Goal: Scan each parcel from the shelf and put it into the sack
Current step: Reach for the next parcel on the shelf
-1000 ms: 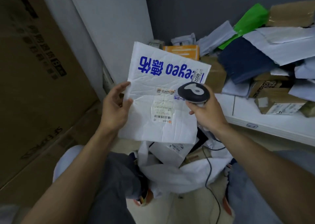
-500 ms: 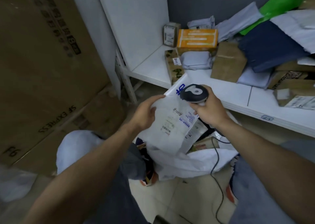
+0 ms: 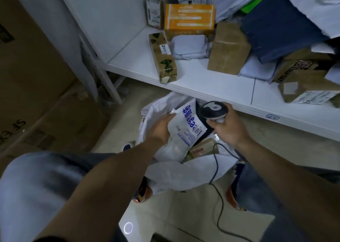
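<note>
— Parcel?
— One white parcel with blue print, tilted in the mouth of the one white sack on the floor. Left hand grips its upper edge, fingers curled on it.
— Right hand?
— Right hand wrapped round one black scanner, just beside the parcel. One cable hangs down.
— Rest?
— One brown box inside the sack. Shelf above: one orange box, one leaf-print box, plus a heap I can't count.

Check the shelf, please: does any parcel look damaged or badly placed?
The leaf-print box lies askew, its near end at the front edge of the shelf. The brown box looks crumpled on top, with a dark blue mailer slumped on it.
</note>
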